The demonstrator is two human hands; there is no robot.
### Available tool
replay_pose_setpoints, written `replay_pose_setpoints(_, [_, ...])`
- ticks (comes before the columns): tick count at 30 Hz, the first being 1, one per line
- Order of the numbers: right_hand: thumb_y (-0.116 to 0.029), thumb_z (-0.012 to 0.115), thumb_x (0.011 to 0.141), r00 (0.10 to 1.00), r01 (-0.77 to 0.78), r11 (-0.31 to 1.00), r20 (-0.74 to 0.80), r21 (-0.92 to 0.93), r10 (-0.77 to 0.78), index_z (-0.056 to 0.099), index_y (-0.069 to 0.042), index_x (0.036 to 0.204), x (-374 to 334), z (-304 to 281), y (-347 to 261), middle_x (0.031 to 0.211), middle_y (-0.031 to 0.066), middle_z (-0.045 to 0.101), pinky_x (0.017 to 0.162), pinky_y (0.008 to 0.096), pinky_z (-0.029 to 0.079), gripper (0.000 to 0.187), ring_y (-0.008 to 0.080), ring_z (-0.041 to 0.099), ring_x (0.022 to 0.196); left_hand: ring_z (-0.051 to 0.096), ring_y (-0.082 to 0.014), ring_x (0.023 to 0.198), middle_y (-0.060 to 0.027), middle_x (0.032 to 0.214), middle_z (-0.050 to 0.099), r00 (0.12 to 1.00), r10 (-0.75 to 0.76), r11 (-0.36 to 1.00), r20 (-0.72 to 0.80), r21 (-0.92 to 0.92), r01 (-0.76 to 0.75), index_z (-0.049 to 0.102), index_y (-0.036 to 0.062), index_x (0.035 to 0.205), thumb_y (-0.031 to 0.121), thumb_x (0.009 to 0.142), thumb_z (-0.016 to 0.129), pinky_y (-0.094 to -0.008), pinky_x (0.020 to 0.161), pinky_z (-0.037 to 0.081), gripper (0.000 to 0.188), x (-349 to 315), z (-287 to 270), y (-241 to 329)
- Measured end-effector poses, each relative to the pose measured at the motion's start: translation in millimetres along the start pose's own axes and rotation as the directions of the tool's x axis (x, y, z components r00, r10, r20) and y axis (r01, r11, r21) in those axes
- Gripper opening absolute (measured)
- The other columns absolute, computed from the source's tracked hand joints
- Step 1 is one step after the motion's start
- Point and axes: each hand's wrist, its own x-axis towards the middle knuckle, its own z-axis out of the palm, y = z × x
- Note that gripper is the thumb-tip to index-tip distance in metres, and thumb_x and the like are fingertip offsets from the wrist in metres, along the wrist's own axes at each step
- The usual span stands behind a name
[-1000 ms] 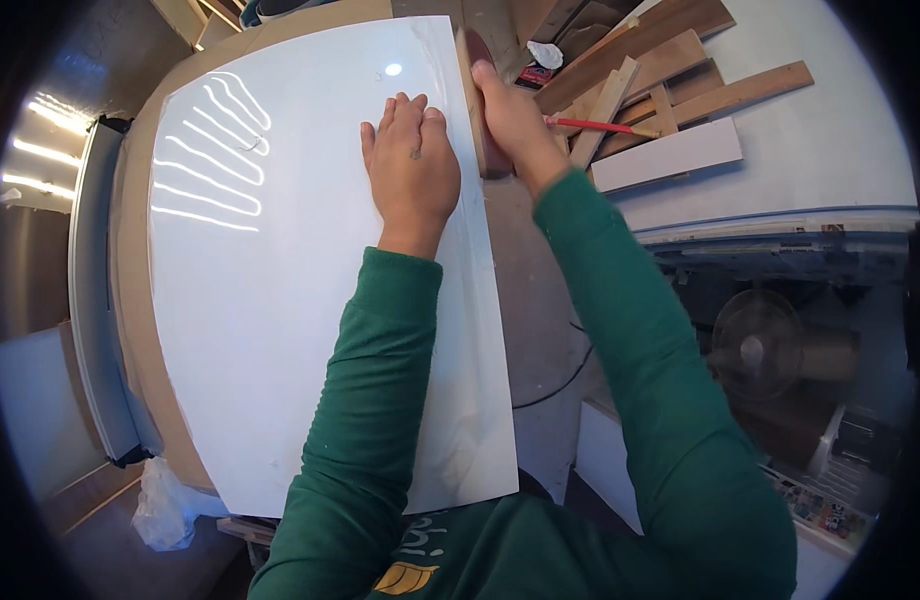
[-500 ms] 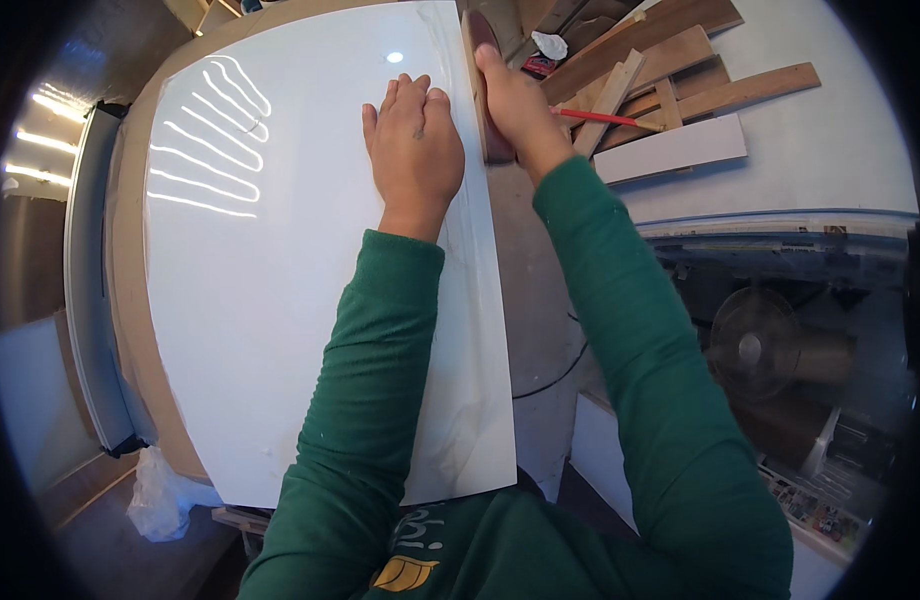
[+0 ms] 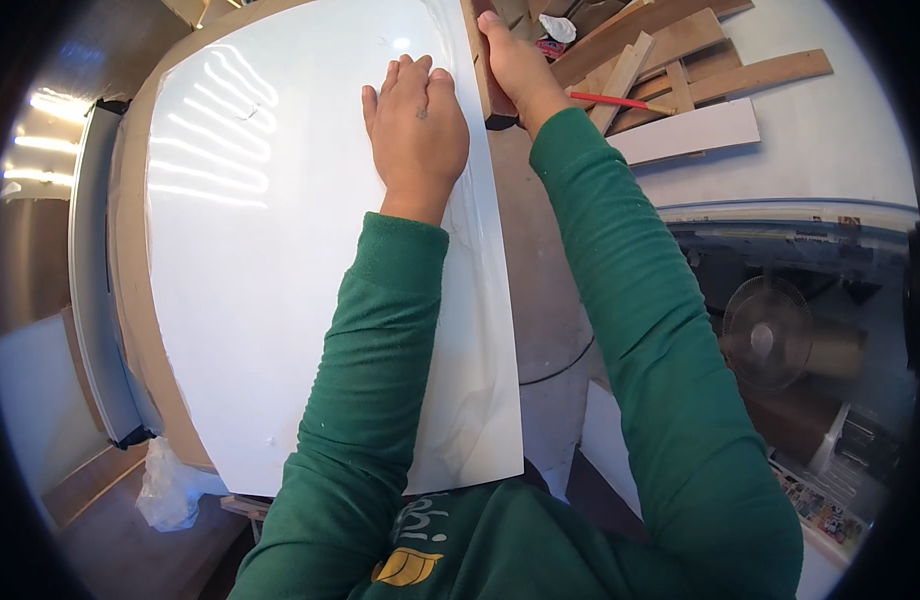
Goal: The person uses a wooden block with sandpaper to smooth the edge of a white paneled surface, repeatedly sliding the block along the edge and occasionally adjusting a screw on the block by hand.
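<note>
Our left hand [image 3: 420, 140], fingers half-spread, touches one glossy white panel [image 3: 270, 330]; at its right edge, our right hand [image 3: 526, 72] clamps one brown block [image 3: 493, 98]

Wore a green long-sleeved sweatshirt [image 3: 560, 540] with snug cuffs [image 3: 404, 258] just behind the hands [image 3: 528, 78] and, farther back, pale lettering [image 3: 420, 513] beside a yellow print [image 3: 410, 567]. Bore a small mark [image 3: 421, 113] atop the left hand [image 3: 420, 150].

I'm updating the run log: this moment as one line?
left hand: flat on white panel; right hand: holding wooden block at panel's right edge; nearby: wood strips
</note>
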Motion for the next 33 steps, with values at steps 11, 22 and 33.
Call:
replay_pose_setpoints(11, [-0.061,0.051,0.099,0.968,0.244,0.968,-0.042,-0.062,-0.247,0.068,0.014,0.108,-73.0,-12.3,27.1,0.101,0.0252,0.072,0.091,0.0409,0.050,0.077,0.0328,0.068,0.100,0.043,-0.0301,0.146,-0.0211,0.147,0.056,1.000,-0.016,1.000,-0.016,-0.014,0.016,0.063,0.0012,0.134,0.028,0.105,0.042,-0.0467,0.126,0.014,0.045,-3.2,-8.2,-3.5])
replay_pose_setpoints(22, [-0.056,0.050,0.101,0.997,0.074,0.997,0.038,-0.027,-0.073,0.069,0.011,0.110,-113.7,-12.4,56.3,0.105,0.0256,0.072,0.093,0.0400,0.049,0.070,0.0327,0.067,0.102,0.044,-0.0316,0.145,-0.0209,0.145,0.058,0.999,-0.038,0.998,-0.039,-0.058,0.036,0.063,0.0010,0.134,0.028,0.106,0.040,-0.0484,0.125,0.015,0.045,-2.4,-8.9,-9.0])
replay_pose_setpoints(33, [-0.065,0.047,0.097,0.984,0.176,0.984,-0.027,-0.024,-0.177,0.069,0.014,0.101,-12.5,-8.2,34.9,0.095,0.0328,0.071,0.087,0.0444,0.051,0.082,0.0444,0.068,0.098,0.043,-0.0293,0.146,-0.0194,0.146,0.058,1.000,-0.020,0.997,0.010,-0.070,0.021,0.064,0.0022,0.134,0.029,0.105,0.041,-0.0472,0.125,0.014,0.045,1.8,-0.4,7.6])
